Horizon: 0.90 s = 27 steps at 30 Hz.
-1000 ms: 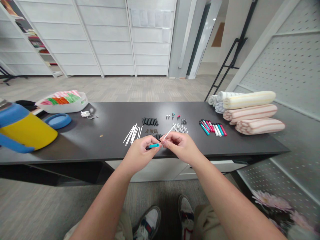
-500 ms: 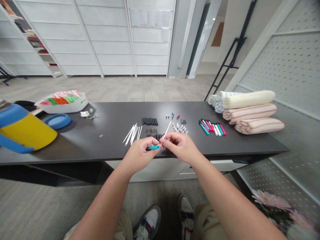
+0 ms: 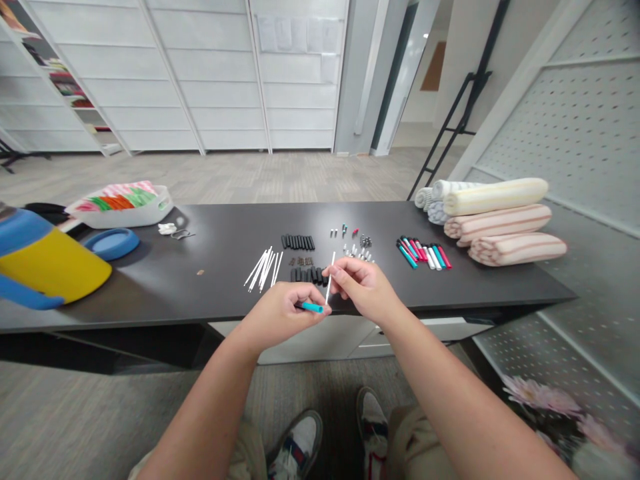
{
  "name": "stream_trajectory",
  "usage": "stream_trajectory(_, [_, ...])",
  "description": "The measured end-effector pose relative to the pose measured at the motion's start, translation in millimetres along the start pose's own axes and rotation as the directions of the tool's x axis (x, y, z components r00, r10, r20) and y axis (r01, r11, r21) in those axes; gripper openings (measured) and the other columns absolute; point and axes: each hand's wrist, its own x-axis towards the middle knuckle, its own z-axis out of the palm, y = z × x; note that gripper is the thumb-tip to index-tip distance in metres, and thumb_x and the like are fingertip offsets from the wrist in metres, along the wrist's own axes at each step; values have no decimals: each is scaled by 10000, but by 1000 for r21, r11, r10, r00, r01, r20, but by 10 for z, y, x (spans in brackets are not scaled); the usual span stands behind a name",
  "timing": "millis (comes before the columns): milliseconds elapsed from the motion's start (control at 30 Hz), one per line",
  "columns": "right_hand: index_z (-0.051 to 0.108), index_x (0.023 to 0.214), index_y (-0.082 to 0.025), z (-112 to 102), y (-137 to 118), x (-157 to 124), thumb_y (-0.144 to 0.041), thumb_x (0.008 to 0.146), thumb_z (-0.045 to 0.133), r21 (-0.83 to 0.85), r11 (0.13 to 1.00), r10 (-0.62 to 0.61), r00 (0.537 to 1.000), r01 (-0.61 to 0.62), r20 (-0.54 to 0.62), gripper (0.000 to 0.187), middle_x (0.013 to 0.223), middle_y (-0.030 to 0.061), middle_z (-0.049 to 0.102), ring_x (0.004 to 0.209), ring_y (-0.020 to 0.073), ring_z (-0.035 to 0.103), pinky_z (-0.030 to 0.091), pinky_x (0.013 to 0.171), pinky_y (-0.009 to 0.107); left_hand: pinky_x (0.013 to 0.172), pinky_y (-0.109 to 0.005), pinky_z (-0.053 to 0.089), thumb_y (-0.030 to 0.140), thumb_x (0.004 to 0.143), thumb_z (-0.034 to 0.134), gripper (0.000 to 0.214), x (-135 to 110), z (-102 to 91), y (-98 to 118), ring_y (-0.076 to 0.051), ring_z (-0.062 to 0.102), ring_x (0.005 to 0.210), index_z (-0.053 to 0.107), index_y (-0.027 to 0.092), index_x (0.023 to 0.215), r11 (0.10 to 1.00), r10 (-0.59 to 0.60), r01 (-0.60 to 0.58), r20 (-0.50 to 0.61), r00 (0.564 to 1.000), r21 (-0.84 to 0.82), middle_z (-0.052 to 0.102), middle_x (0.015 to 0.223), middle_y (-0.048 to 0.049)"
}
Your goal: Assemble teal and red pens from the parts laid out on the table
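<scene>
My left hand is closed round a teal pen barrel with a dark end; its open-looking end points right. Between the thumb and fingers of my right hand is a thin white stick, held nearly upright. The stick's lower end meets the left fingertips, and I cannot tell whether they grip it too. Left of the hands lies a loose bunch of similar white sticks. Black caps lie just behind the hands, with small brown parts and a row of black tubes farther back.
White tips and small metal parts lie behind my right hand. Teal, pink and white pens are grouped at right, beside rolled towels. A yellow-blue jug, blue lid and white basket occupy the table's left.
The white stick has turned more upright, its lower end now by the left fingertips. My left hand has dropped slightly with the teal barrel, and the right fingers sit higher along the stick.
</scene>
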Motion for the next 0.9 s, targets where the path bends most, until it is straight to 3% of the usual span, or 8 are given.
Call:
stream_trajectory(167, [751,1012,-190,6,29,9,-574,1012,603,-27,1000,-7,999,8,50,412,702,1,666,580,121,543,441,567,247,628,-207,427,268,856,736,92,36,17,35,-101,578,641,770,185,833,1000,-22,22,17,1000,4,705,723,29])
stream_trajectory(333, [720,934,-190,36,43,29,-547,980,653,-22,1000,23,993,-21,112,366,672,-16,628,584,127,555,435,557,246,720,-236,477,303,840,757,116,92,92,75,-151,682,778,769,189,827,999,-42,42,12,999,11,772,829,5])
stream_trajectory(633, [713,909,-190,57,75,52,-527,982,654,27,999,23,997,-25,80,349,696,-18,632,597,120,543,439,569,241,594,-257,357,312,857,703,212,174,318,71,-123,528,611,713,180,693,990,-39,57,-135,990,132,641,648,23])
stream_trajectory(900, [732,914,-183,19,51,41,-582,946,699,81,996,31,998,-36,54,401,649,-25,593,557,111,485,373,525,244,620,-250,384,383,863,748,210,153,296,138,-136,566,664,740,185,791,995,-88,91,-102,991,31,684,726,10])
